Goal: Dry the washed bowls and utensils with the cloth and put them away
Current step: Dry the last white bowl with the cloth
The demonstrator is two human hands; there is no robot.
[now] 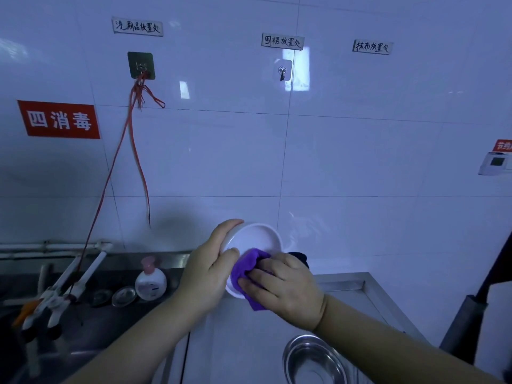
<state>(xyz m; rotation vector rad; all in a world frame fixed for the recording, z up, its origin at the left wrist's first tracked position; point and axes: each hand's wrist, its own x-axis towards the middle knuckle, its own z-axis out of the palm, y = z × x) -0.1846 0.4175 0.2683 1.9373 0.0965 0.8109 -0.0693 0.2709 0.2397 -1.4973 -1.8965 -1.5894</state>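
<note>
We see the left hand (206, 268) gripping the white bowl (250, 245) by its left rim, thumb hooked over the inner edge and fingers curled around the outer wall. The bowl is held in the air, tilted so its opening faces us, above the steel table (357, 286) and near the tiled wall (332, 176). The right hand (288, 289) has its fingers curled over the purple cloth (246, 268), pressing it against the lower inner wall of the bowl; a flap of cloth hangs below the bowl's bottom rim. Both forearms reach in from the lower edge and converge on the bowl. Below the right forearm, a steel bowl (313, 358) stands upright on the table, well apart from both hands. To the left, past the table's edge, lies the sink area (83, 328) with a pink-capped pump bottle (151, 281), a round metal lid (123, 296) beside it and white taps (69, 286). Red strings (135, 134) hang from a wall hook (141, 66) above the sink.
</note>
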